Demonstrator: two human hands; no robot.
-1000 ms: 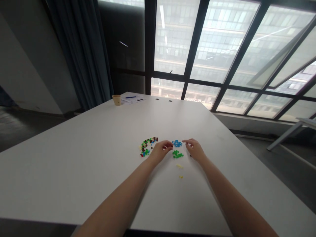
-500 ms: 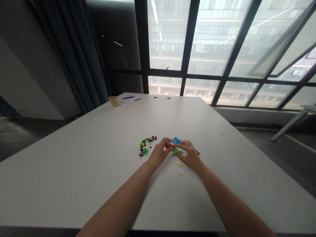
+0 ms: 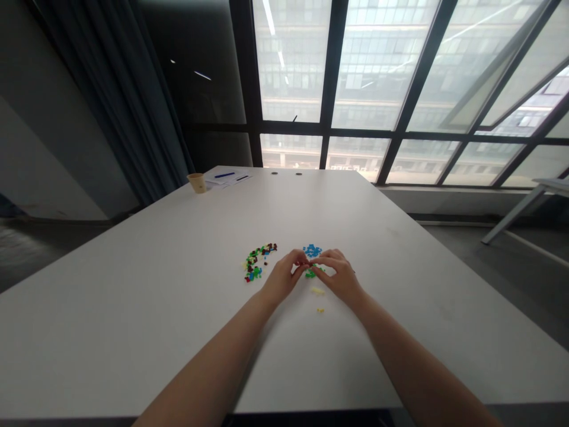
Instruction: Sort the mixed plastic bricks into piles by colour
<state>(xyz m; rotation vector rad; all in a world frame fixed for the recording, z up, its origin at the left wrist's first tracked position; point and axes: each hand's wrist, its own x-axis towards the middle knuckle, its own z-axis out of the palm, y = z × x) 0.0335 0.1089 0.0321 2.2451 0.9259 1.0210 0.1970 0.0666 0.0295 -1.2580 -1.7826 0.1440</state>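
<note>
1. The left hand (image 3: 281,277) and the right hand (image 3: 338,276) reached in from the bottom of the frame and met just below the middle, with their fingertips (image 3: 303,258) close together. The fingers of each hand were curled and bunched, not spread. Whether they clamped a piece between them was too small to tell.
2. The hands sat right at a green pile of tiny plastic bricks (image 3: 313,272), partly covering it, and just below a blue pile of tiny plastic bricks (image 3: 312,251).
3. To the left of the hands, a little apart, lay a mixed pile of dark red, green, blue and yellow bricks (image 3: 258,261), curved in a loose arc.
4. Below the hands were a few yellow bricks (image 3: 316,290) and, lower still, a small yellow bit (image 3: 320,310) — all on a white table (image 3: 178,237).
5. At the table's far upper-left corner stood a paper cup (image 3: 197,182), beside sheets of paper (image 3: 217,179) and a blue pen (image 3: 224,175).
6. Behind the table rose a large gridded window (image 3: 377,77) — a dark curtain (image 3: 120,89) hung to its left.
</note>
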